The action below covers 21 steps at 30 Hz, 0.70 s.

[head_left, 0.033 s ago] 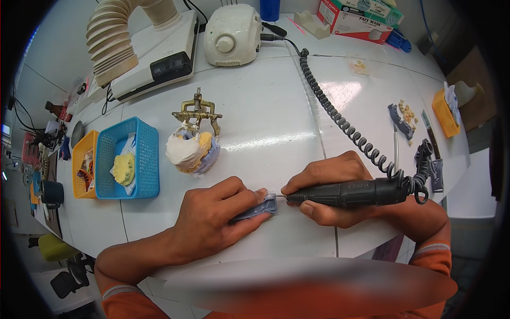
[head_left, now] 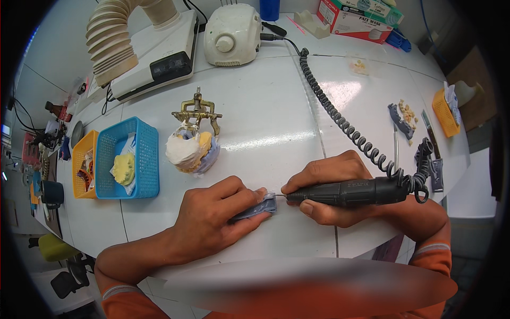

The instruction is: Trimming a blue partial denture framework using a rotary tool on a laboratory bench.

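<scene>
My left hand [head_left: 215,215] pinches a small grey-blue piece [head_left: 254,208] flat near the bench's front, fingertips along its sides. My right hand [head_left: 325,178] grips a black rotary handpiece [head_left: 350,194] lying horizontally, its thin metal bit [head_left: 280,195] pointing left at the piece's right end; whether they touch I cannot tell. A coiled cord [head_left: 340,119] runs from the handpiece back to a white control box [head_left: 231,34]. Beyond my left hand stands a brass articulator [head_left: 196,114] with white, yellow and lilac plaster [head_left: 183,151] on it.
On the white bench [head_left: 265,106] are a blue basket [head_left: 147,167] and yellow basket [head_left: 81,154] at left, a hose unit [head_left: 149,69] and mask boxes [head_left: 356,29] behind. Right are a grey piece with cream bits [head_left: 401,122], a knife [head_left: 429,129] and another yellow basket [head_left: 445,117].
</scene>
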Each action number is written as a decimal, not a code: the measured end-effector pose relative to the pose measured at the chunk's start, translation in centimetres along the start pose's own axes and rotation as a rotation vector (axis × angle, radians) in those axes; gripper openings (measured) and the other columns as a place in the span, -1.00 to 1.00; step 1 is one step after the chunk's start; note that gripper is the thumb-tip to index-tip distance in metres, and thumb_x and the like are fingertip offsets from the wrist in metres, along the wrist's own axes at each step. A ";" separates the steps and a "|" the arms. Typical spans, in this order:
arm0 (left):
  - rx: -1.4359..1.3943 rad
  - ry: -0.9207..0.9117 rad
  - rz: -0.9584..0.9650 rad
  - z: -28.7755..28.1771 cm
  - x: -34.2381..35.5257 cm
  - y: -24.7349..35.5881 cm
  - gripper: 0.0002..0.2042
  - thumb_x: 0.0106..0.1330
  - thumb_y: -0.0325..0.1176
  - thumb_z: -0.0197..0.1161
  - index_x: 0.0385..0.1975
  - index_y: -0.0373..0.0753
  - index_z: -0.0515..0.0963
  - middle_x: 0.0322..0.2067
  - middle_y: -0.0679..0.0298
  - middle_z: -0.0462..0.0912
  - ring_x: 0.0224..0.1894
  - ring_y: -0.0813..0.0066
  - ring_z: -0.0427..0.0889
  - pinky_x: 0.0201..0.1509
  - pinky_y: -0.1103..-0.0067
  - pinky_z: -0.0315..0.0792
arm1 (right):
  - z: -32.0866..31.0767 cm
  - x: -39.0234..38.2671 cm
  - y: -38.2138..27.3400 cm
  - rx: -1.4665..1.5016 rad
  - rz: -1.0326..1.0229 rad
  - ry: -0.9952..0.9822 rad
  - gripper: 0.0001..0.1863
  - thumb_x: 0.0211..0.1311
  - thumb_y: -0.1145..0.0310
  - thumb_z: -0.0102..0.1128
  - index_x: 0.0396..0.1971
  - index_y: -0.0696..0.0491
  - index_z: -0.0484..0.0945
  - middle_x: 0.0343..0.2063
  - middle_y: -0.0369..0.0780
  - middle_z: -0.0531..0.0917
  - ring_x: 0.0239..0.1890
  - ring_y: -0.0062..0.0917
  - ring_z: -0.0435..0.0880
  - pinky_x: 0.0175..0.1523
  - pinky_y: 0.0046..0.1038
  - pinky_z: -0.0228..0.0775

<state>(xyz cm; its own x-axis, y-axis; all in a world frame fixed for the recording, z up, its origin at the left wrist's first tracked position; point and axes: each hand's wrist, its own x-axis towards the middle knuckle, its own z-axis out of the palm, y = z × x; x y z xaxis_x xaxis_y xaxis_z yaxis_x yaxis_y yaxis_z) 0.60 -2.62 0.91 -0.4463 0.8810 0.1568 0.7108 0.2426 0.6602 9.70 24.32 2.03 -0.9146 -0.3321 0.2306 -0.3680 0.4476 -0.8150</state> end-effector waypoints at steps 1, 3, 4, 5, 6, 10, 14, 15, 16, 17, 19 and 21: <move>-0.002 0.001 -0.003 -0.1 0.0 0.0 -0.71 0.28 -0.24 0.55 -0.06 -0.18 0.74 -0.38 0.30 0.60 -0.53 0.42 0.63 -0.52 0.47 0.50 | 0.1 0.0 0.1 0.006 -0.006 0.014 -0.68 0.08 0.37 0.33 -0.15 0.14 0.75 -0.37 -0.12 0.82 -0.40 -0.35 0.85 -0.19 -0.41 0.76; -0.005 0.000 -0.008 -0.1 0.0 -0.1 -0.71 0.28 -0.25 0.55 -0.07 -0.18 0.74 -0.38 0.30 0.60 -0.54 0.42 0.63 -0.52 0.47 0.50 | 0.0 -0.1 0.1 0.014 -0.010 0.028 -0.68 0.08 0.37 0.33 -0.15 0.14 0.75 -0.37 -0.12 0.82 -0.39 -0.34 0.86 -0.19 -0.41 0.76; -0.010 -0.002 -0.010 0.0 0.1 -0.1 -0.71 0.28 -0.25 0.55 -0.06 -0.18 0.74 -0.38 0.30 0.60 -0.54 0.42 0.63 -0.52 0.47 0.50 | -0.2 -0.2 0.1 0.014 -0.011 0.010 -0.69 0.15 0.34 0.32 -0.13 0.16 0.74 -0.37 -0.10 0.82 -0.37 -0.33 0.87 -0.17 -0.40 0.77; -0.016 -0.005 -0.011 0.0 0.1 -0.1 -0.71 0.28 -0.25 0.55 -0.06 -0.18 0.74 -0.38 0.30 0.60 -0.53 0.42 0.63 -0.51 0.47 0.50 | -0.3 -0.2 0.1 0.013 -0.012 -0.007 -0.68 0.22 0.30 0.31 -0.12 0.18 0.73 -0.37 -0.09 0.83 -0.34 -0.32 0.89 -0.16 -0.39 0.78; -0.013 -0.008 -0.012 -0.2 0.2 -0.1 -0.71 0.28 -0.25 0.55 -0.06 -0.18 0.74 -0.38 0.30 0.60 -0.53 0.42 0.63 -0.51 0.47 0.50 | -0.2 -0.1 0.1 0.016 -0.014 -0.004 -0.68 0.22 0.30 0.31 -0.12 0.18 0.73 -0.37 -0.09 0.83 -0.34 -0.32 0.89 -0.16 -0.39 0.78; -0.015 -0.050 -0.034 -0.4 0.4 -0.1 -0.61 0.18 -0.41 0.61 0.01 -0.30 0.75 -0.35 0.22 0.64 -0.42 0.43 0.68 -0.42 0.51 0.55 | 0.0 0.1 0.2 0.040 -0.014 0.040 -0.68 0.09 0.39 0.34 -0.13 0.16 0.75 -0.34 -0.10 0.82 -0.38 -0.33 0.86 -0.17 -0.41 0.76; -0.032 -0.047 -0.036 -0.3 0.5 -0.1 -0.61 0.18 -0.41 0.62 0.01 -0.29 0.75 -0.35 0.22 0.64 -0.42 0.44 0.68 -0.42 0.51 0.55 | -0.1 0.1 0.0 0.033 -0.013 0.038 -0.68 0.09 0.39 0.34 -0.14 0.16 0.76 -0.34 -0.10 0.83 -0.38 -0.33 0.86 -0.17 -0.42 0.76; -0.034 -0.052 -0.040 -0.4 0.5 -0.1 -0.61 0.18 -0.41 0.62 0.01 -0.29 0.75 -0.35 0.22 0.64 -0.42 0.44 0.68 -0.42 0.51 0.55 | -0.1 0.1 0.0 0.038 -0.010 0.038 -0.68 0.09 0.39 0.34 -0.14 0.16 0.76 -0.34 -0.10 0.83 -0.38 -0.33 0.86 -0.17 -0.42 0.76; -0.037 -0.044 -0.031 -0.5 0.5 0.0 -0.62 0.18 -0.40 0.61 0.01 -0.29 0.75 -0.35 0.22 0.64 -0.42 0.44 0.68 -0.42 0.52 0.55 | -0.2 0.2 -0.1 0.025 -0.015 0.036 -0.68 0.09 0.39 0.34 -0.14 0.16 0.76 -0.34 -0.10 0.83 -0.37 -0.33 0.87 -0.17 -0.42 0.76; -0.040 -0.035 -0.022 -0.5 0.4 0.1 -0.62 0.18 -0.40 0.61 0.01 -0.29 0.75 -0.35 0.22 0.64 -0.42 0.45 0.68 -0.43 0.52 0.55 | -0.1 0.1 -0.2 0.011 -0.021 0.032 -0.68 0.09 0.39 0.35 -0.14 0.16 0.76 -0.34 -0.11 0.83 -0.37 -0.34 0.87 -0.17 -0.42 0.76; -0.028 -0.038 -0.032 -0.5 0.4 -0.1 -0.62 0.18 -0.40 0.61 0.01 -0.29 0.75 -0.35 0.22 0.64 -0.42 0.45 0.68 -0.42 0.53 0.55 | 0.0 0.3 0.0 0.017 -0.019 0.025 -0.68 0.09 0.38 0.35 -0.14 0.16 0.76 -0.34 -0.11 0.83 -0.37 -0.34 0.87 -0.18 -0.42 0.76; -0.018 -0.044 -0.046 -0.4 0.3 -0.3 -0.62 0.19 -0.40 0.62 0.01 -0.28 0.75 -0.35 0.23 0.64 -0.42 0.45 0.68 -0.42 0.53 0.55 | 0.0 0.3 0.1 0.028 -0.015 0.018 -0.68 0.09 0.38 0.35 -0.14 0.17 0.75 -0.34 -0.11 0.83 -0.37 -0.35 0.87 -0.18 -0.41 0.76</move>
<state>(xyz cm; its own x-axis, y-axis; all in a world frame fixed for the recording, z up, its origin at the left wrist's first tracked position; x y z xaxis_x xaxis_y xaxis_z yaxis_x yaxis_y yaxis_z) 0.05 -2.59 1.06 -0.4535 0.8863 0.0937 0.6803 0.2763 0.6789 9.39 24.31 1.99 -0.9120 -0.3236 0.2523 -0.3772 0.4195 -0.8256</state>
